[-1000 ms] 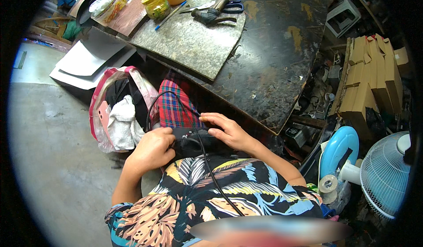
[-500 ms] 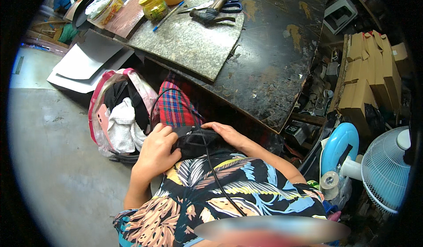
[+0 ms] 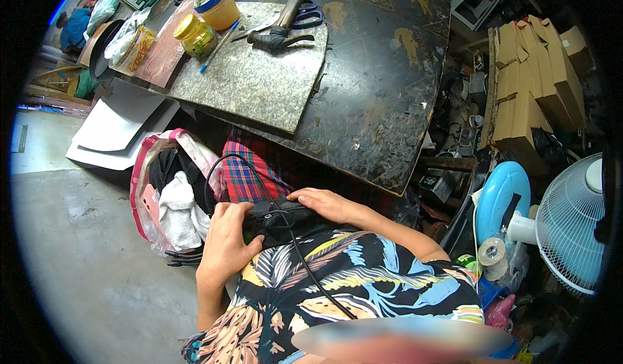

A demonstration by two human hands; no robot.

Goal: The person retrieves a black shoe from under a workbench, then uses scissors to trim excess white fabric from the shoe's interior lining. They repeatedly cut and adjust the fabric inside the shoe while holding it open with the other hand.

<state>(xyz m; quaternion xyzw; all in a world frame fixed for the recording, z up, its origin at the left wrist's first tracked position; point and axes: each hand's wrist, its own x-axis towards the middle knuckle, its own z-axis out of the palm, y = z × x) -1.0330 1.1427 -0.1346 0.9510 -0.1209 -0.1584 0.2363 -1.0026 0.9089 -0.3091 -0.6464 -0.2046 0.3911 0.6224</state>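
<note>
From my remote seat I see, leftmost, one pink-rimmed bag (image 3: 137,192) holding one white cloth (image 3: 180,211). Two jars (image 3: 196,36) stand beyond, on the table (image 3: 376,124). My left hand (image 3: 226,240) bends over one black pouch's (image 3: 305,220) left end, thumb spread from fingers; I can't tell whether it pinches. The pouch lies on the lap, long axis crosswise between both hands, one black cable (image 3: 299,255) over it. My right hand (image 3: 324,204), fingers together, rests at its far right edge; its grip I can't tell.

Free room over dark tabletop (image 3: 383,98), black cable (image 3: 307,264) across black bag (image 3: 274,233)
</note>
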